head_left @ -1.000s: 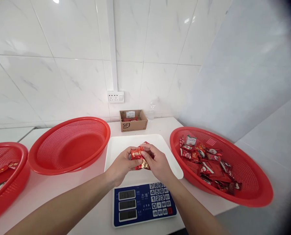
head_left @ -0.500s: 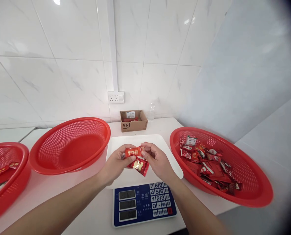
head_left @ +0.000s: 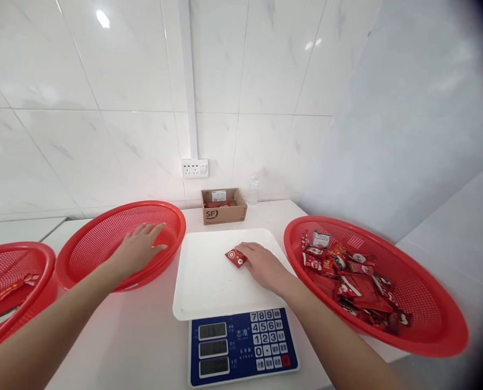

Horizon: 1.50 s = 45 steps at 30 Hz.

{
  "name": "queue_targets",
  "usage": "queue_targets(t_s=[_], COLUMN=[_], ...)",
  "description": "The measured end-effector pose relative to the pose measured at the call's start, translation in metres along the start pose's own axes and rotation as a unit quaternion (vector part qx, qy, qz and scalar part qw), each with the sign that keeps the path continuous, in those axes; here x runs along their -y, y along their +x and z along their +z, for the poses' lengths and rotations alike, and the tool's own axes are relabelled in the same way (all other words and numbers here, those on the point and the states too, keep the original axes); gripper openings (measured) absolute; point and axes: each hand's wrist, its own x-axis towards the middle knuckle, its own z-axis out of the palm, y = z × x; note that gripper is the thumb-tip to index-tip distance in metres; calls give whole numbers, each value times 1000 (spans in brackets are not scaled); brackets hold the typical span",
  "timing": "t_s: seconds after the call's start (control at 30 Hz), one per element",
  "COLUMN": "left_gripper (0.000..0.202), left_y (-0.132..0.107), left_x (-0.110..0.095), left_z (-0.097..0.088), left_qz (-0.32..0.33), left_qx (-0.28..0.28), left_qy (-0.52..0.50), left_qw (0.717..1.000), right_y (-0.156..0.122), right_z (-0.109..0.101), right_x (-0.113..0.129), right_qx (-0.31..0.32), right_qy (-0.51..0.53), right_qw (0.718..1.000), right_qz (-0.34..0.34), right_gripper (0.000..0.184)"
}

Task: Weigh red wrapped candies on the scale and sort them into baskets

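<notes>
My left hand (head_left: 138,249) reaches over the empty red mesh basket (head_left: 103,233) in the middle, fingers stretched out and palm down; I see nothing in it. My right hand (head_left: 261,262) lies on the white scale tray (head_left: 209,281), its fingertips on a small red packet (head_left: 236,258) that rests on the tray. The fingers look flat rather than wrapped around the packet.
A blue-faced electronic scale (head_left: 241,346) with keypad sits in front of me. A red basket (head_left: 436,319) full of red packets stands at right, another red basket (head_left: 6,276) with a few packets at far left. A small cardboard box (head_left: 224,207) and a wall socket (head_left: 195,168) are behind.
Both hands held red packets together above the tray. Now my left hand has swung left over the middle basket and opened, while my right hand has lowered onto one packet on the tray.
</notes>
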Motion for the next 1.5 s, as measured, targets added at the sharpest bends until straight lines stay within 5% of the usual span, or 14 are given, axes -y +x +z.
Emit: queue_targets(t_s=[0.13, 0.33, 0.47, 0.53, 0.67, 0.93, 1.03, 1.13, 1.2, 1.3, 1.37, 1.5], left_gripper=[47, 42, 41, 44, 44, 37, 40, 45, 45, 52, 57, 59], left_y=[-13, -25, -35, -44, -64, -75, -74, -64, -53, -40, -38, -53], left_x=[-57, -120, -130, -132, -134, -127, -116, -86, -60, -27, -16, -27], left_z=[21, 42, 46, 48, 51, 51, 46, 29, 11, -12, -17, 5], left_qz=[46, 35, 29, 41, 75, 59, 42, 2, -53, -170, -176, -120], left_qx=[27, 205, 196, 177, 178, 215, 159, 15, -96, -143, -169, -157], left_qy=[-206, -539, -629, -621, -570, -624, -616, -548, -436, -214, -146, -214], left_qw=[977, 816, 751, 762, 798, 749, 771, 836, 893, 951, 959, 957], right_y=[-3, -25, -41, -46, -51, -54, -57, -64, -70, -81, -87, -95], right_z=[0, -2, -7, -9, -5, 13, 5, -11, -25, -49, -67, -97], right_x=[10, 36, 40, 41, 47, 67, 69, 64, 53, 27, 2, -58], right_qx=[5, -58, -94, -68, -1, -49, -2, 10, -11, -70, -102, -60], right_qy=[6, 113, 302, 345, 249, 229, 289, 270, 208, 125, 79, -124], right_qw=[1000, 990, 949, 934, 965, 972, 956, 961, 975, 985, 983, 967], right_qz=[-15, -67, 8, 66, 86, 30, 41, 58, 75, 100, 129, 212], right_gripper=[37, 29, 28, 29, 35, 39, 39, 30, 25, 23, 25, 32])
